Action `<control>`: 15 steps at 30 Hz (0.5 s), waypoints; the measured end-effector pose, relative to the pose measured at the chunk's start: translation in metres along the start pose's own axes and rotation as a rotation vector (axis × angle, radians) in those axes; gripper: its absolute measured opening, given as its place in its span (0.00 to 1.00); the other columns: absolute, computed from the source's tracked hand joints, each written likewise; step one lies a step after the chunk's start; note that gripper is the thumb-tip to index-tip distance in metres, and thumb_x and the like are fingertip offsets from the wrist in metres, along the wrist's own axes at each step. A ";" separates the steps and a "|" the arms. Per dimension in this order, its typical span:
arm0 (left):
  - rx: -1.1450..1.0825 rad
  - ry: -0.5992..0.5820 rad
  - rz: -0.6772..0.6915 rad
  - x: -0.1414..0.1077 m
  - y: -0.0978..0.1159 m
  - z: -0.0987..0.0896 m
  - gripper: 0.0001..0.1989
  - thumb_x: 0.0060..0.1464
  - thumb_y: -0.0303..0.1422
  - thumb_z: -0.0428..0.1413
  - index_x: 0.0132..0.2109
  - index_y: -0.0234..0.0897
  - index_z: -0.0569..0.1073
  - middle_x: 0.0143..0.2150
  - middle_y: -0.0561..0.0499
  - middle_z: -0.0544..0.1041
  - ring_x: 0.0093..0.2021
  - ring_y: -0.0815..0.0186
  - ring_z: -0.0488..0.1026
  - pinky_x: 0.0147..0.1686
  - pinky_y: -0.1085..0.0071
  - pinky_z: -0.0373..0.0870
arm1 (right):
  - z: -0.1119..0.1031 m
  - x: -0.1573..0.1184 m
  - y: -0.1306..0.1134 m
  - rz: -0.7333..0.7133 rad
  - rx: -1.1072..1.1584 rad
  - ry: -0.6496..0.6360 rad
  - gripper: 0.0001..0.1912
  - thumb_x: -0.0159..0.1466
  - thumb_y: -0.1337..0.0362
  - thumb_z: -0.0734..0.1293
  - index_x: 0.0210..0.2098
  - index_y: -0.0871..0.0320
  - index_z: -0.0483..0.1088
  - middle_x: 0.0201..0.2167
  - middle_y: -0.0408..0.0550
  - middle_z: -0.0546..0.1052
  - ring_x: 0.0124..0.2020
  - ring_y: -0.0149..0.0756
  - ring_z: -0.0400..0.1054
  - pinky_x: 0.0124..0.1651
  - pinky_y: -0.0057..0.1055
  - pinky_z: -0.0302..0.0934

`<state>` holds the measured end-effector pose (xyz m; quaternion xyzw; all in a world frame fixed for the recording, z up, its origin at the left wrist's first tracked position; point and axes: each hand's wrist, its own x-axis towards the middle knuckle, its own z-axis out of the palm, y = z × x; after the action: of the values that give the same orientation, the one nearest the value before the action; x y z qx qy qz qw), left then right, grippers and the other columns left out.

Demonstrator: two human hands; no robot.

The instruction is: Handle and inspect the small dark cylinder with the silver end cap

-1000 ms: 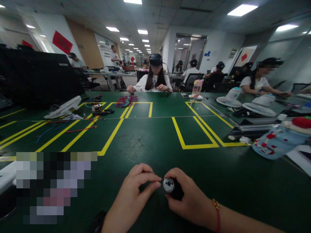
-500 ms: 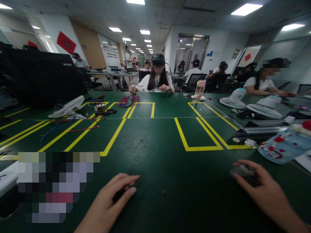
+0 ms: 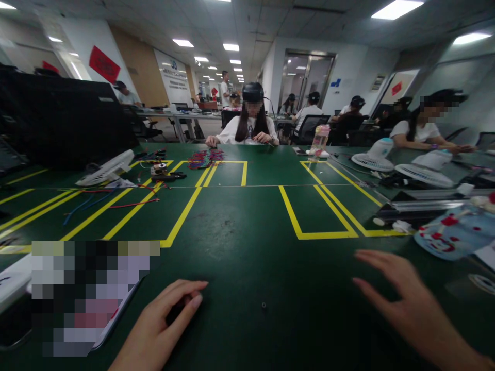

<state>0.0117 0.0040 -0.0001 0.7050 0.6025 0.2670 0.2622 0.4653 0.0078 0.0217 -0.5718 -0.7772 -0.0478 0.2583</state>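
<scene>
Nothing visibly clasped over the green, yellow-taped flat bench (image 3: 240,221)

The bench fills the foreground; read it as a clock centred on its near middle, twelve pointing away. Towards ten stands a bulky black box-shaped case (image 3: 65,123); nearer, also towards ten, lies a tilted round white plastic fan (image 3: 106,172). A light-blue rounded container with red-and-white decoration (image 3: 444,237) sits between two and three.

At three, the right hand (image 3: 406,304) has a released grip, its thumb and fingers spread around nothing. At nine, the left hand (image 3: 162,319) is loosely curled, thumb and forefinger parted, nothing showing between them.

At the clock's centre, a dark stubby cylindrical piece (image 3: 263,305), perhaps metal, rests on the bench between the hands, touching neither. A brush from a fingertip could, I judge, roll it away, and dark on dark it could easily be lost. Its paler ringed end seems to face up, towards six; whether the long axis stands upright or leans that way, I cannot tell.
</scene>
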 end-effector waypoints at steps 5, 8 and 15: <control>0.018 -0.055 0.010 -0.002 -0.004 0.001 0.15 0.61 0.41 0.50 0.53 0.46 0.70 0.49 0.51 0.74 0.49 0.60 0.72 0.49 0.66 0.71 | 0.051 0.040 -0.134 -0.188 0.285 -0.466 0.16 0.64 0.55 0.64 0.51 0.42 0.66 0.49 0.40 0.68 0.50 0.36 0.60 0.52 0.38 0.56; 0.021 -0.089 0.028 -0.003 -0.006 0.001 0.14 0.62 0.40 0.49 0.53 0.47 0.69 0.49 0.51 0.73 0.50 0.60 0.72 0.51 0.65 0.69 | 0.059 0.046 -0.149 -0.205 0.325 -0.476 0.07 0.66 0.60 0.62 0.41 0.47 0.71 0.41 0.40 0.72 0.44 0.34 0.62 0.48 0.37 0.55; 0.012 -0.125 0.040 -0.003 -0.002 0.003 0.14 0.63 0.39 0.48 0.54 0.47 0.68 0.50 0.52 0.72 0.50 0.62 0.71 0.53 0.65 0.68 | -0.006 0.028 0.000 0.086 0.000 0.017 0.14 0.65 0.55 0.60 0.43 0.56 0.70 0.41 0.51 0.72 0.42 0.37 0.65 0.46 0.38 0.57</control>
<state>0.0124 0.0010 -0.0039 0.7338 0.5724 0.2237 0.2896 0.4618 0.0296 0.0392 -0.6042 -0.7498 -0.0416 0.2666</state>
